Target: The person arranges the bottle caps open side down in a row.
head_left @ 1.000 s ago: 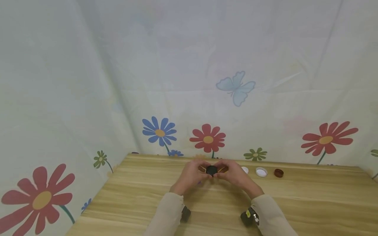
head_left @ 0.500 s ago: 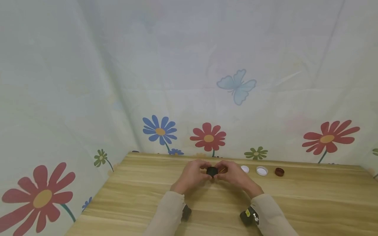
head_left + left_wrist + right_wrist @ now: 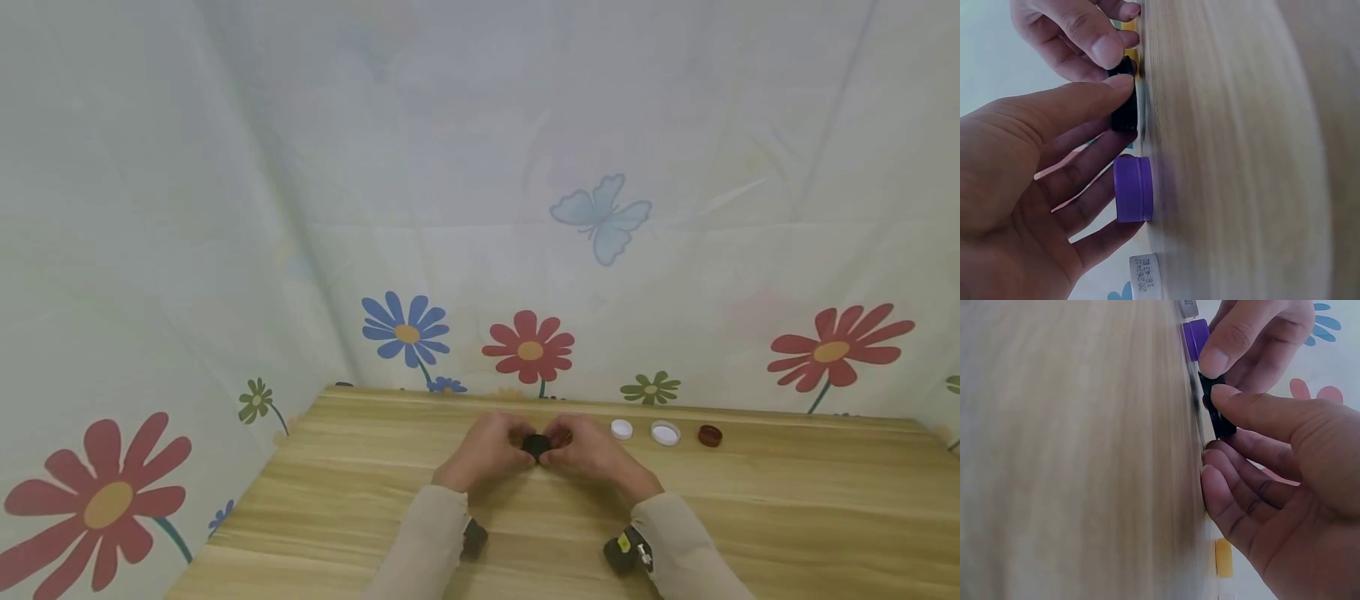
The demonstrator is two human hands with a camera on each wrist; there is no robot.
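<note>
Toward the back of the table, the left hand and right hand pinch a black cap. Only the wrist views show a purple cap and yellow cap; only the head view shows a brown cap.

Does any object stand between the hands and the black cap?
Nothing visible does: the left hand and right hand both pinch the black cap directly. A purple cap sits beside the left hand, outside that grip.
</note>
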